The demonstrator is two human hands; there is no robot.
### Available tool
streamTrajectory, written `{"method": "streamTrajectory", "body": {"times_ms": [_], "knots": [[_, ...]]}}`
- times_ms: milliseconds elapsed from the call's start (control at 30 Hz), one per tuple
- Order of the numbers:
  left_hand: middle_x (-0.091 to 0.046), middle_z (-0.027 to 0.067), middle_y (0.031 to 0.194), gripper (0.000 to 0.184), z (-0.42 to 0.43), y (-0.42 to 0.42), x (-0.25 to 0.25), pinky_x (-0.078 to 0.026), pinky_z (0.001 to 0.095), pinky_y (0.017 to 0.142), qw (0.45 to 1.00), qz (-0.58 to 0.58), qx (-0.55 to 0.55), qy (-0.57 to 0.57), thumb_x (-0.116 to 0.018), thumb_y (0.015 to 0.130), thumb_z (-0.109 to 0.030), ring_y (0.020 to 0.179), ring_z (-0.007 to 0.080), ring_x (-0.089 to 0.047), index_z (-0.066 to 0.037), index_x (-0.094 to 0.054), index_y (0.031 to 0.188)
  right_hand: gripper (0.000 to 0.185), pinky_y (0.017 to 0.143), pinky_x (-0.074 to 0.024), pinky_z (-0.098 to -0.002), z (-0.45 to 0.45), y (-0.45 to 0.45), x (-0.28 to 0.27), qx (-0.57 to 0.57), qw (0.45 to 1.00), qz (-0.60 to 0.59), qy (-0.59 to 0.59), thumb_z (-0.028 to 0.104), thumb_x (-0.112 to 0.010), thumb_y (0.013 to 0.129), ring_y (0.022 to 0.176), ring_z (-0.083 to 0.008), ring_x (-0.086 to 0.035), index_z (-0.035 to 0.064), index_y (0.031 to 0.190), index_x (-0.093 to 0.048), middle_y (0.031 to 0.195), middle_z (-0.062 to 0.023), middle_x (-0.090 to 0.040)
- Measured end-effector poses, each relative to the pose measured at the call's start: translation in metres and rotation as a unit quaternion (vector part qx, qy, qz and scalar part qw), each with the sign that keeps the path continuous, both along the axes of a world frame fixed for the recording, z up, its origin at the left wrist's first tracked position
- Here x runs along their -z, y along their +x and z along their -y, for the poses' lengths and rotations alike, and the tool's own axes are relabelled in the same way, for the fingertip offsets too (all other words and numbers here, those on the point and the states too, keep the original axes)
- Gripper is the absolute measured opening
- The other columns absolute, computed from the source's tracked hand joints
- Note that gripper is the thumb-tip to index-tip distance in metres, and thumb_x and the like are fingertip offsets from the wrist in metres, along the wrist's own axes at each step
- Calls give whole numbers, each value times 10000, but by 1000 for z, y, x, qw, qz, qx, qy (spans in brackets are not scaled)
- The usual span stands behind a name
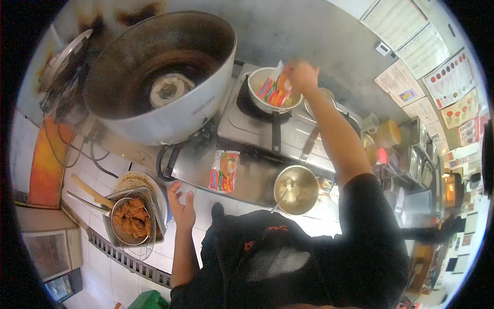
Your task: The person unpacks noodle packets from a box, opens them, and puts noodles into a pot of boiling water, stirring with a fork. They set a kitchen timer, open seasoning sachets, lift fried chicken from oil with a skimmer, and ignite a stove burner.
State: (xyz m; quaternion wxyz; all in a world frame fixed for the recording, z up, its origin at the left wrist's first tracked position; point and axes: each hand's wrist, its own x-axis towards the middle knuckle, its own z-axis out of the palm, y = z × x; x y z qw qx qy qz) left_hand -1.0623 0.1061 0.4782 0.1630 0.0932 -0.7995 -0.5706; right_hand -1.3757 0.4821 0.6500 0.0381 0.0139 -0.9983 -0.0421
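Noodle packet [268, 93] is down at the mouth of the white saucepan [265, 107] on the stove [239, 129], right hand [302, 74] closed on its top end. Fingers are kinda blurry from where I'm standing, so can't make out the exact grip. Left hand [181, 203] is half open, fingers loosely curled, nothing in it, near the front edge of the steel counter [252, 183]. A second noodle packet [225, 171] lies flat on that counter, between the left hand and a metal bowl [310, 205] with a spoon in it. Big metal drum [170, 123] sits left of the stove, plus a heap of fried chicken [132, 220] lower down.
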Motion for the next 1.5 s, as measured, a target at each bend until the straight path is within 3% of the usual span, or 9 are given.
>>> {"method": "streamTrajectory", "body": {"times_ms": [167,400,1000,1133,1200,1267,1333,1400,1500], "knots": [[-522,115,1227,355,-4,-4,-15,-391,369,911,1000,-8,18,-12,-625,817,-88,1143,248,-493,-71,-504,1150,193,864,-394,-526,-8,-2,-7,-19,983,-166,-74,302,-546,838,1003,-243,-610,234,906,-713,1003,-31,-646],[-538,111,1211,314,-8,-2,-17,-393,362,889,999,-22,24,-2,-637,812,-105,1124,246,-503,-67,-522,1103,202,844,-397,-509,-14,-2,-16,-58,989,-135,-16,330,-546,844,955,-254,-612,228,903,-710,976,-33,-635],[-548,113,1194,303,-35,-6,-37,-409,362,876,993,-24,90,-72,-643,796,-90,1117,250,-513,-69,-532,1077,171,687,-409,-418,-40,51,-21,-91,903,-395,-144,299,-634,822,762,-218,-609,155,820,-727,804,-16,-629],[-549,116,1191,305,-51,-12,-20,-409,363,880,987,-26,137,-82,-663,803,-118,1115,254,-514,-68,-538,1077,158,628,-465,-383,-68,70,-2,8,839,-440,-321,244,-656,811,669,-268,-626,98,816,-716,776,-79,-660],[-550,120,1182,296,-61,-12,-15,-414,366,876,988,-3,135,-71,-663,823,-144,1109,256,-516,-60,-547,1083,157,611,-478,-346,-90,84,22,95,729,-457,-500,207,-661,816,614,-242,-618,56,822,-705,767,-123,-662],[-550,121,1179,283,-70,-14,-18,-419,367,875,982,9,156,-109,-654,834,-144,1106,253,-517,-55,-551,1082,196,610,-465,-308,-118,119,49,139,715,-429,-535,213,-664,839,607,-178,-595,28,779,-692,720,-103,-664],[-554,121,1167,267,-78,-15,-14,-429,364,870,976,-5,166,-142,-643,848,-150,1084,243,-527,-47,-560,1079,211,574,-431,-268,-124,166,75,159,588,-407,-680,210,-660,855,584,-129,-551,13,778,-676,669,-31,-624],[-565,111,1147,267,-86,-16,-7,-438,355,862,979,6,156,-135,-643,851,-160,1047,228,-545,-46,-567,1080,177,502,-357,-219,-117,221,88,242,602,-281,-707,221,-613,893,560,-57,-456,67,808,-631,665,25,-555],[-576,95,1123,256,-102,-14,-11,-444,334,850,982,46,153,-102,-640,857,-163,1008,205,-558,-49,-574,1076,192,484,-326,-200,-81,289,91,228,483,-158,-831,226,-549,921,538,-42,-397,108,770,-567,651,49,-481]]}}
